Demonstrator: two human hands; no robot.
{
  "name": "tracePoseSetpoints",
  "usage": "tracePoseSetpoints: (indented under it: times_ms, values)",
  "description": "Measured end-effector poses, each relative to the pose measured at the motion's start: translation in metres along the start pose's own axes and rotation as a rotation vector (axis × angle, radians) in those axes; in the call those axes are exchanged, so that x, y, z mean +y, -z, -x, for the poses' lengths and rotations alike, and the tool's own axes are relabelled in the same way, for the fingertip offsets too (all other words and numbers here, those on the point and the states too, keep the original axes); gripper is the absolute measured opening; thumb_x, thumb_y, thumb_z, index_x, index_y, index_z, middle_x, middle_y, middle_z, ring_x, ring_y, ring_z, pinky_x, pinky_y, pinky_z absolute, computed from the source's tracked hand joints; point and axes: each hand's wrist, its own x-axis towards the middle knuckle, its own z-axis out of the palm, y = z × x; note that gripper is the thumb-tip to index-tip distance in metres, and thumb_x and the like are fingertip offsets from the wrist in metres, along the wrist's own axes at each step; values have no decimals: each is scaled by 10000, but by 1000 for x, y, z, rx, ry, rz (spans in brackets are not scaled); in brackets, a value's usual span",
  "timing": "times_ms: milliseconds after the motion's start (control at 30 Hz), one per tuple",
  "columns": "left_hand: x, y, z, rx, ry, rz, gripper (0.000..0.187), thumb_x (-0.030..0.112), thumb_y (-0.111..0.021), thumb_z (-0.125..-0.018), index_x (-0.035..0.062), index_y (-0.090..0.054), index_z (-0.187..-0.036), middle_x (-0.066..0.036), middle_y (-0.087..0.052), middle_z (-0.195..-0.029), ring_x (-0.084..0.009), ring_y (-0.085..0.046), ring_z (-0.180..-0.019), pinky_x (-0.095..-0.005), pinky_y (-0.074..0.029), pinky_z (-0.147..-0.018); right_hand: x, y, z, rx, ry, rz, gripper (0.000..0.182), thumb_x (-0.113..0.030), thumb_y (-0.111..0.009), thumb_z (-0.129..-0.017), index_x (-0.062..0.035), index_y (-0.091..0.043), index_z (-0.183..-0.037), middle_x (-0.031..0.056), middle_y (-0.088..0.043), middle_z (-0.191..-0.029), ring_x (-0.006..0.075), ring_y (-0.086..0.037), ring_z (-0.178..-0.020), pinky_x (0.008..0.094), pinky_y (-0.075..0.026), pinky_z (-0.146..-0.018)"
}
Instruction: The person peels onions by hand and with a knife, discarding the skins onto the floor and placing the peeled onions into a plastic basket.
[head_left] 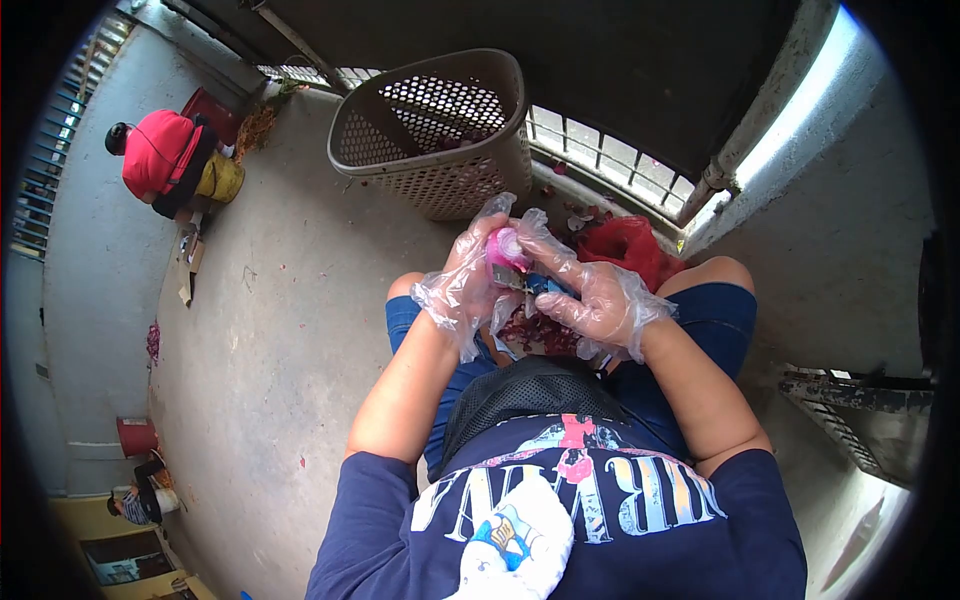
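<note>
Both of my hands wear loose clear plastic gloves and meet over my lap. My left hand (465, 278) is wrapped round a partly peeled red onion (510, 246), its pale flesh and bright pink skin showing. In the fingers of my right hand (590, 295) is a small knife with a blue handle (547, 286). Its short blade lies close below the onion. Dark red onion skins (540, 332) lie between my legs, partly hidden by my hands.
A tall perforated plastic basket (430, 180) holding some onions stands ahead. Right of it lies a red mesh bag (635, 250). A person in red (165, 155) sits far left near a yellow bucket (221, 178). A metal rack (860, 410) stands at right.
</note>
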Motion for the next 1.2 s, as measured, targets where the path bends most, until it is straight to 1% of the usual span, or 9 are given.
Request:
tracePoseSetpoints:
  times_ms: [67, 167, 300, 500, 733, 800, 1000, 1067, 1200]
  values:
    - [-1, -2, 0, 25, -1, 3, 228, 279, -534, -864, 58, -591, -873, -66, -621, -774, -198, -605, -707, -335, -510, -685, -3, 1, -1, -52, -132, 35, 593, -336, -508, -875, -185, -290, -1406, 162, -452, -1327, 347, -487, -1166, 352, -373, -963]
    - [-15, 10, -16, 45, -50, -19, 277, 326, -496, -868, 70, -586, -924, -75, -617, -834, -207, -595, -745, -357, -499, -678, 7, -7, -3, 53, 22, 6, 580, -350, -499, -876, -200, -301, -1401, 154, -455, -1326, 356, -494, -1152, 354, -385, -950]
    - [-25, 3, -17, 83, -74, 112, 329, 368, -485, -860, 79, -567, -993, -95, -606, -908, -224, -585, -800, -396, -492, -676, 5, -4, -3, 16, -109, 38, 583, -351, -503, -875, -197, -302, -1400, 150, -444, -1336, 362, -494, -1148, 356, -389, -947]
    - [-13, 7, -10, 93, -43, -40, 258, 288, -521, -874, 44, -580, -930, -94, -623, -851, -213, -607, -776, -363, -514, -715, 8, -3, 0, -7, -5, 26, 597, -382, -509, -873, -187, -305, -1399, 148, -427, -1352, 358, -491, -1152, 362, -389, -950]
    - [-28, 8, -21, -5, -171, 89, 279, 304, -505, -873, 43, -576, -942, -80, -614, -841, -209, -602, -755, -358, -513, -702, 12, -7, -2, 54, -58, 56, 571, -380, -507, -880, -176, -336, -1384, 159, -476, -1302, 352, -506, -1137, 362, -400, -941]
    - [-31, 3, -17, 77, -268, 11, 300, 342, -484, -879, 64, -550, -973, -68, -594, -852, -193, -595, -760, -357, -503, -695, 11, -8, -2, 80, -35, 26, 562, -376, -510, -880, -173, -349, -1378, 164, -495, -1280, 353, -513, -1128, 362, -407, -935]
    - [-37, 9, -27, 66, -196, 81, 320, 364, -474, -879, 65, -549, -966, -79, -596, -881, -204, -593, -789, -362, -502, -704, 13, -10, -3, 138, -78, 141, 523, -346, -517, -881, -180, -383, -1359, 158, -518, -1256, 355, -520, -1115, 360, -416, -928]
    - [-39, 2, -25, 143, -171, 99, 322, 352, -467, -887, 47, -545, -956, -93, -595, -878, -211, -592, -804, -365, -499, -714, 12, -10, -4, 150, -88, 182, 534, -407, -491, -877, -286, -332, -1372, 171, -542, -1202, 400, -543, -1026, 444, -446, -884]
    - [-44, 11, -32, -16, -412, 91, 329, 316, -455, -902, 2, -537, -959, -128, -597, -886, -229, -597, -814, -372, -491, -765, 28, -14, -10, 218, 80, 34, 529, -394, -484, -882, -294, -324, -1376, 166, -531, -1220, 400, -542, -1031, 441, -446, -887]
